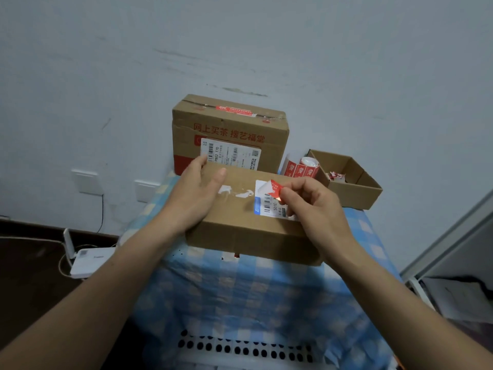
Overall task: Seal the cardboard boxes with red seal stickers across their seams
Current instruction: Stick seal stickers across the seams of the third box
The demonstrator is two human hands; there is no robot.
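Pale wall (pixel 320 49) behind a stand draped in a blue checked cloth (pixel 240 289), with a white perforated basket (pixel 240 351) at the near edge. A rear cardboard box (pixel 232 129) stands against the wall; it bears red printed characters, a white label on its front face and a red sticker (pixel 234 110) laid along its top seam. A front cardboard box (pixel 240 231) lies flat on the cloth just before it, nearest the viewer. An open cardboard tray (pixel 354 193) sits to the right, holding red-and-white paper scraps (pixel 336 176).

Left hand (pixel 194 193): fingers nearly straight, palm down on the left part of the front box's top, thumb lying across the top, nothing gripped. Right hand (pixel 312 206): fingers curled, thumb and forefinger pinching one corner of the red seal sticker (pixel 276 189).

Sticker roll (pixel 304 166): between the rear box and the tray, a strip of red stickers trailing from it. Shipping label (pixel 269 206): white, barcoded, on the front box's top. The pinched sticker is held over this label's upper edge, partly curled, its pale underside showing on the left
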